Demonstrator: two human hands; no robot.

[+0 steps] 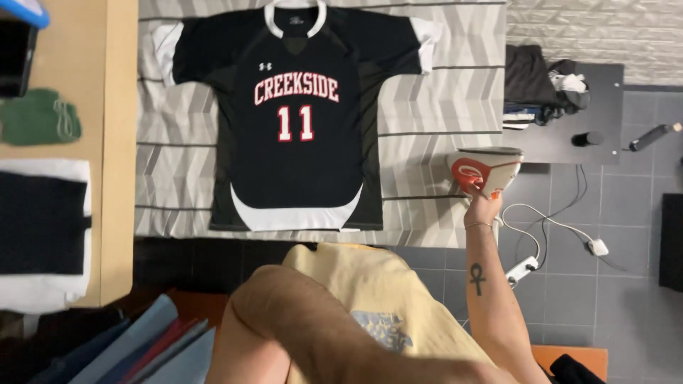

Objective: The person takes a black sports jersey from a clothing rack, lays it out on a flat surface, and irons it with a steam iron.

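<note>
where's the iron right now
In the head view, the iron is in the right hand, held at the right edge of the grey patterned ironing surface, right of the black jersey.

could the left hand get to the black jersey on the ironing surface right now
Probably yes. The black jersey lies flat and uncovered on the striped surface. The left hand itself is out of view; only its bent arm shows below. The right hand is off at the iron.

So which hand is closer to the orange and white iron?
The right hand: it grips the orange and white clothes iron from below, at the ironing surface's right edge. The left hand is out of view; only its forearm shows, low in the picture, far from the iron.
</note>
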